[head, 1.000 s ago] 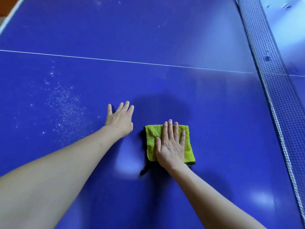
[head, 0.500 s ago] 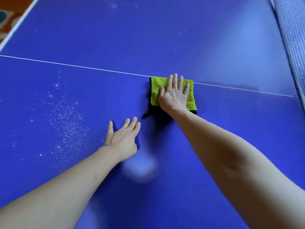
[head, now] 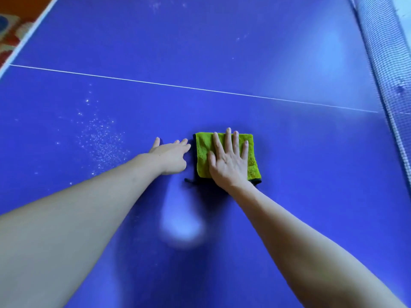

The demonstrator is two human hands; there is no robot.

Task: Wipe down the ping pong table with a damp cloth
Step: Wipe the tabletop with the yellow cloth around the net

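At the far left, beyond the table's white edge, a strip of patterned rug (head: 11, 34) shows on an orange floor. The blue ping pong table (head: 222, 52) fills nearly the whole view. Left of the cloth, a scatter of fine white specks (head: 100, 141) dots the surface. Just left of the cloth, the left hand (head: 170, 157) lies on the table with fingers straight and close together, holding nothing, its fingertips almost at the cloth's left edge. The cloth (head: 202, 154) is a folded lime-green rectangle of nubby microfibre with a dark trim showing at its near edge, lying flat on the table on the near side of the thin white centre line (head: 178, 86). The right hand (head: 229, 162) presses down on it, palm flat, fingers straight and slightly spread. Well right of the cloth, the net (head: 382, 63) runs along the table's end, blurred.
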